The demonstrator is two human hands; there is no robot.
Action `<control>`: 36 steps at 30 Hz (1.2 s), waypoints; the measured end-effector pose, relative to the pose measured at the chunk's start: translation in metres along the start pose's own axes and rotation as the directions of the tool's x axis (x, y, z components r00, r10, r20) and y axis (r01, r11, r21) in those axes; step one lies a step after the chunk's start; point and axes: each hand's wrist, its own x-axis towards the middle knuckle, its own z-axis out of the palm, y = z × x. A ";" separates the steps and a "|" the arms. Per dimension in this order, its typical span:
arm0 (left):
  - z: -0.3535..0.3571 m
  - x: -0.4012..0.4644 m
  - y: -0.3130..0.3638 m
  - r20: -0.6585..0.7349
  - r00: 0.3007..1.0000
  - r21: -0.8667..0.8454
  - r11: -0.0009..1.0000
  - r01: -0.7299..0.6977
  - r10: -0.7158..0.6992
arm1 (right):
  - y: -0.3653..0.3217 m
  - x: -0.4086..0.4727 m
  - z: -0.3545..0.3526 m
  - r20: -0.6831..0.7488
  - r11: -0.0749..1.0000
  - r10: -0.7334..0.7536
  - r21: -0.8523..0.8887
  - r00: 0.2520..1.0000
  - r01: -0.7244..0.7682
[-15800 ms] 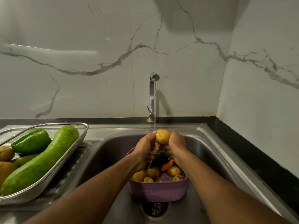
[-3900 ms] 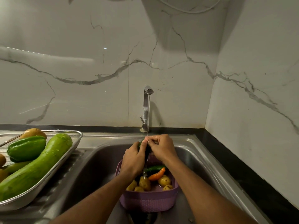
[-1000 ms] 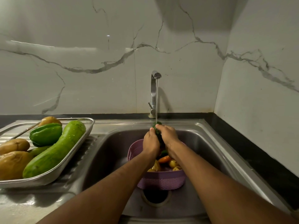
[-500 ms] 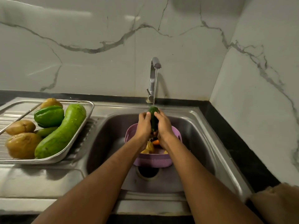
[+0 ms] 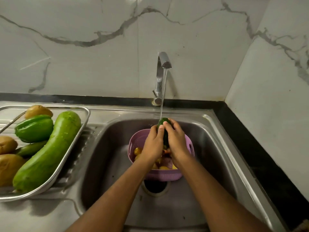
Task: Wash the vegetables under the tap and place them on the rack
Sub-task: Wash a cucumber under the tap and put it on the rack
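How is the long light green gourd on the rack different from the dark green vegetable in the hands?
The light green gourd lies on the metal rack, untouched; the dark green vegetable is held between the left hand and right hand under the tap stream, above the purple basket. The gourd looks far larger and paler. Both are green and wet.

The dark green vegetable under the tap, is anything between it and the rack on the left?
Nothing visible blocks it. Both hands hold the dark green vegetable above the purple basket; only the sink's rim lies before the rack.

No readable text — none at all.
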 end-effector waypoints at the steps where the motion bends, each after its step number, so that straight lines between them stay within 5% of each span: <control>1: 0.003 -0.001 0.000 0.003 1.000 0.013 1.000 -0.014 0.014 | -0.003 0.000 -0.002 0.019 1.000 -0.014 -0.022 1.000 0.014; 6: 0.011 -0.002 0.001 -0.163 0.986 -0.103 0.995 0.019 -0.036 | -0.009 0.002 0.005 0.090 0.999 0.019 -0.049 0.996 -0.015; 12: -0.004 0.001 0.010 -0.240 0.969 -0.182 0.983 0.008 -0.052 | -0.014 0.000 0.031 0.125 0.974 0.214 0.052 0.969 -0.222; 19: 0.004 -0.017 0.013 -0.173 0.983 -0.144 0.989 0.026 -0.051 | -0.022 -0.007 0.025 -0.090 0.978 0.119 -0.160 0.989 -0.133; 27: 0.000 0.002 0.004 -0.169 0.948 -0.247 0.943 0.224 -0.269 | -0.019 -0.005 0.007 0.106 0.957 0.287 -0.067 0.952 -0.281; 36: 0.002 0.000 -0.001 -0.157 0.922 -0.331 0.898 0.290 -0.355 | -0.024 -0.006 0.015 -0.008 0.942 0.280 -0.189 0.960 -0.276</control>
